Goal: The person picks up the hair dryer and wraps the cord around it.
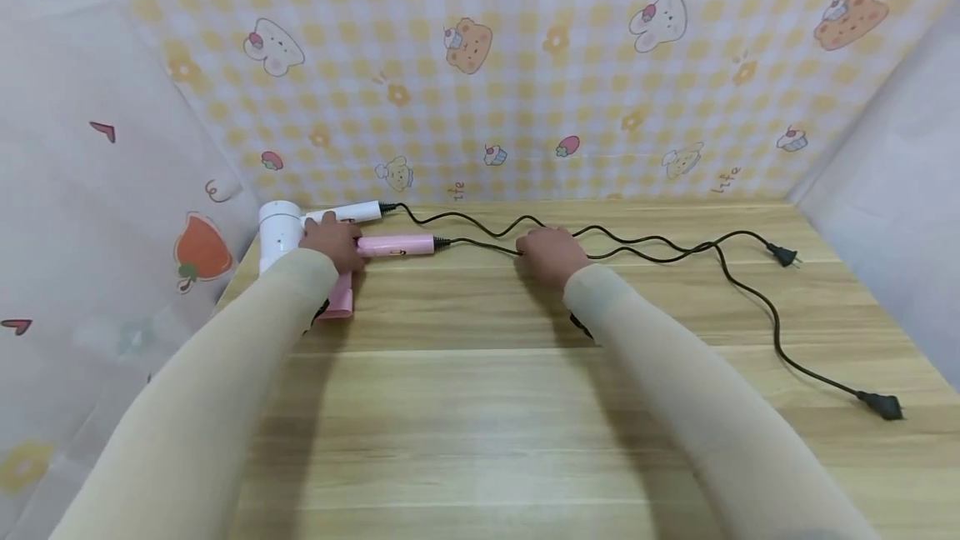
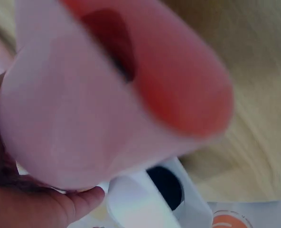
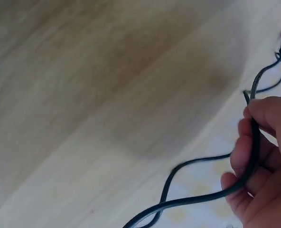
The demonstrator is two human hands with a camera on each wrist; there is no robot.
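My left hand (image 1: 330, 243) grips a pink hair dryer (image 1: 397, 246) near the joint of its head and handle. The dryer's pink flattened nozzle (image 2: 188, 90) fills much of the left wrist view, and the thumb (image 2: 79, 204) lies along the dryer's body. A white hair dryer (image 1: 279, 227) lies just behind it, partly hidden by the hand and sleeve. Farther right, my right hand (image 1: 553, 257) pinches the pink dryer's black cord (image 1: 480, 245) between thumb and fingers. In the right wrist view the cord (image 3: 202, 199) runs across the curled fingers.
The white dryer's black cord (image 1: 450, 214) runs along the back of the wooden table (image 1: 465, 407) and crosses the other cord. Two black plugs, one farther back (image 1: 783, 255) and one nearer (image 1: 881, 405), lie at the right. A checkered cloth (image 1: 525, 90) hangs behind.
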